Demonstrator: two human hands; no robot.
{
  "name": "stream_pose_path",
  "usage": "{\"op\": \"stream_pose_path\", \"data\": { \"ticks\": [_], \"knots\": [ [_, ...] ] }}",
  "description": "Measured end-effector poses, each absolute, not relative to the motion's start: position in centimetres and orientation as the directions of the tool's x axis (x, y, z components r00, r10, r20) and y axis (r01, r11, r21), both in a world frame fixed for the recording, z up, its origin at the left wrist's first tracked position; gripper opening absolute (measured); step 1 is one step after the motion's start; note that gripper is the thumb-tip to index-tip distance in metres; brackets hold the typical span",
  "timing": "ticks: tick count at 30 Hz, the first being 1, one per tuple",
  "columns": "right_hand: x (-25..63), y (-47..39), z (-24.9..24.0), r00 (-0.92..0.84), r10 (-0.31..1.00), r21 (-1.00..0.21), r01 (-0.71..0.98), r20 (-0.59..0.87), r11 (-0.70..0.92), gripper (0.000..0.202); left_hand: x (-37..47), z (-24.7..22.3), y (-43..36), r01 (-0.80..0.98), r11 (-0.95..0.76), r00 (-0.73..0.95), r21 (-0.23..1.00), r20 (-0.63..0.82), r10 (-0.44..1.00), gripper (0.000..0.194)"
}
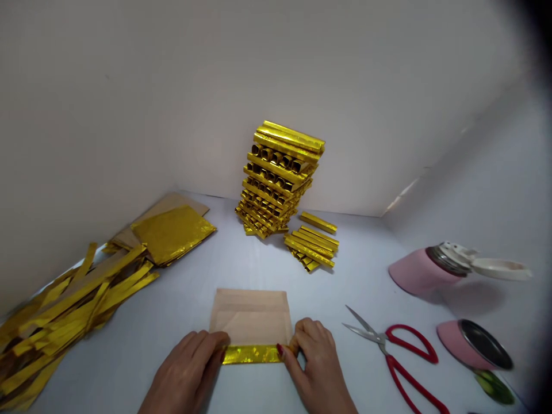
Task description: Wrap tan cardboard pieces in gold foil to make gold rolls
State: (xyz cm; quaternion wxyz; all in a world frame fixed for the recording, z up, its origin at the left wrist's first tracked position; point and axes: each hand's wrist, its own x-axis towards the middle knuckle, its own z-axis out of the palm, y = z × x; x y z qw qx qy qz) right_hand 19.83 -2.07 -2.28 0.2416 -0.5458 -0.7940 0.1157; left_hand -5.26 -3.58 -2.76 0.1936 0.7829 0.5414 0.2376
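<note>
A tan paper sheet (252, 319) lies flat in front of me, with its near edge folded over into a shiny gold band (251, 354). At the band's left end, my left hand (192, 368) is closed on the fold, thumb and fingers pressed together. My right hand (317, 362) pinches the right end of the same fold, its thumb on the gold side. Creases run across the far part of the sheet. Right of my right hand, scissors (382, 339) with red handles lie with their blades apart.
A tall stack of gold paper tubes (278, 178) stands at the back, beside a loose pile of tubes (313, 247). Gold sheets (175, 233) and cut gold strips (86, 310) lie on the left. A pink flask (420, 273) and a pink cup (468, 345) sit at right.
</note>
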Motion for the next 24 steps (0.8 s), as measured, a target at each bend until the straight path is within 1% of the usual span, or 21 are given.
{"op": "stream_pose_path", "data": {
  "ticks": [3,5,6,8,10,12,14,18,20,24],
  "knots": [
    [19.8,-2.0,-2.2,-0.273,0.931,-0.469,0.807,0.243,0.359,0.021,-5.4,-3.0,-3.6,0.752,-0.346,0.303,0.561,0.173,0.937,0.022],
    [19.9,-2.1,-2.2,-0.268,0.933,-0.476,0.804,0.242,0.355,0.022,-5.5,-2.9,-3.5,0.769,-0.363,0.325,0.527,0.167,0.931,0.026],
    [19.9,-2.1,-2.2,-0.267,0.933,-0.478,0.804,0.242,0.354,0.021,-5.5,-2.8,-3.5,0.780,-0.392,0.351,0.488,0.177,0.919,0.029],
    [19.9,-2.1,-2.2,-0.267,0.934,-0.482,0.802,0.239,0.353,0.021,-5.5,-2.5,-3.2,0.774,-0.507,0.452,0.380,0.229,0.862,0.035],
    [19.9,-2.2,-2.2,-0.264,0.937,-0.489,0.801,0.230,0.346,0.020,-5.5,-2.0,-2.8,0.713,-0.646,0.589,0.271,0.268,0.763,0.034],
    [19.9,-2.2,-2.3,-0.253,0.942,-0.500,0.800,0.219,0.331,0.020,-5.4,-1.5,-2.5,0.649,-0.734,0.691,0.199,0.251,0.678,0.029],
    [19.8,-2.2,-2.3,-0.238,0.947,-0.511,0.799,0.214,0.316,0.019,-5.4,-1.2,-2.3,0.630,-0.763,0.731,0.145,0.222,0.645,0.029],
    [19.7,-2.2,-2.4,-0.216,0.953,-0.524,0.798,0.214,0.299,0.019,-5.3,-1.6,-3.0,0.617,-0.785,0.759,0.046,0.227,0.610,0.039],
    [19.6,-2.3,-2.4,-0.205,0.955,-0.522,0.802,0.215,0.290,0.019,-5.2,-2.1,-3.6,0.605,-0.796,0.769,0.027,0.236,0.593,0.046],
    [19.5,-2.2,-2.4,-0.183,0.955,-0.499,0.820,0.236,0.280,0.017,-5.3,-2.9,-4.1,0.602,-0.796,0.755,0.056,0.283,0.591,0.066]
  ]
}}
